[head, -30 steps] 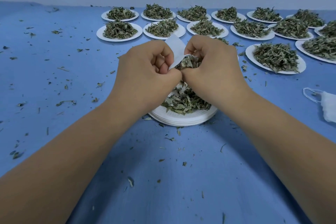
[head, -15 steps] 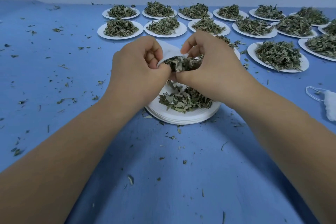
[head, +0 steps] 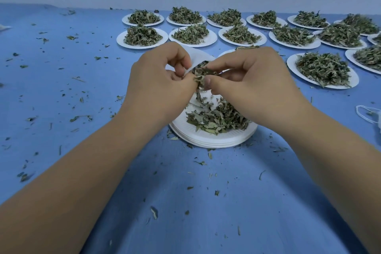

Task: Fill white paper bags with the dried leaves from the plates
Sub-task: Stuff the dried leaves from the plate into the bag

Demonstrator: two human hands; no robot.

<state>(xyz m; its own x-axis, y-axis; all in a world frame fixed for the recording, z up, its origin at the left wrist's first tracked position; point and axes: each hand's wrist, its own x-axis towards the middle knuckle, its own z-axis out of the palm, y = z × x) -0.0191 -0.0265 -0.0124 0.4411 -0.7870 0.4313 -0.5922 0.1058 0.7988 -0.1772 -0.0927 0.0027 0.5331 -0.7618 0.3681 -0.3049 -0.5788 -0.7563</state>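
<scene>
I am watching both hands working just above the nearest stack of plates (head: 212,140) on the blue table (head: 82,88). The left hand (head: 158,86) is pinching the white paper bag (head: 199,57), its fingers (head: 181,64) curling round the bag's near edge so that the mouth is facing the other hand. The right hand (head: 253,88) is gripping a clump of dried leaves (head: 201,75) between its thumb and curled fingers. That clump is sitting right at the bag's mouth, beside the left thumb. I cannot tell how far the leaves are reaching inside the bag. Below the hands, a loose heap of leaves (head: 218,117) is lying on the top plate of the stack. Farther back, two rows of heaped plates (head: 142,36) are lining the far side of the table, with more running off to the right. Leaf crumbs (head: 79,118) are lying scattered across the table, and a white face mask (head: 379,123) is showing at the right edge.
</scene>
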